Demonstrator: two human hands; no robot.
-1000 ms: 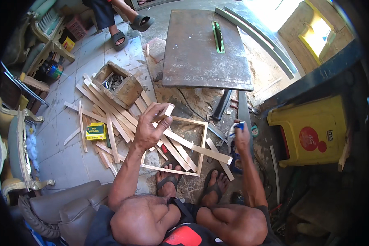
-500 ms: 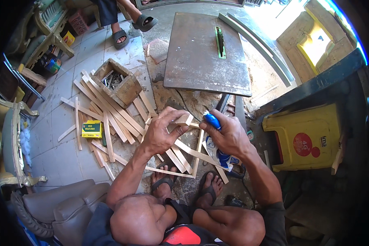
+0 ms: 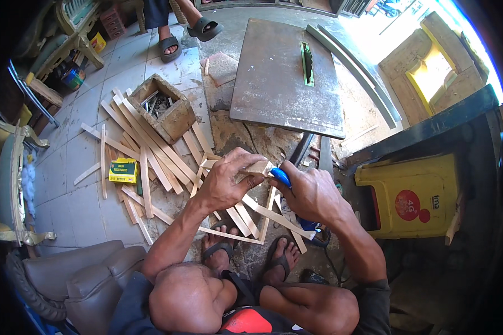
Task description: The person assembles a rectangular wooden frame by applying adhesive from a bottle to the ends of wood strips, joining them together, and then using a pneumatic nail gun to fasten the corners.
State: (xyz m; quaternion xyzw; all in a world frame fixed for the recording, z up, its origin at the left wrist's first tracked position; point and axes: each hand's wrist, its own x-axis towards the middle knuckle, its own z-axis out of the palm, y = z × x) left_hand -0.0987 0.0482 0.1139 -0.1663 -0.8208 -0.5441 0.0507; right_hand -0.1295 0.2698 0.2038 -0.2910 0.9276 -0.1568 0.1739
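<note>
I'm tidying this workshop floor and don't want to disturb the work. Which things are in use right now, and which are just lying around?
In use:
- left hand gripping a small wooden block
- right hand holding a blue-handled tool against it
- wooden frame under the hands

Lying about:
- loose wooden slats
- wooden box
- green and yellow carton
- table saw
- yellow stool
</note>
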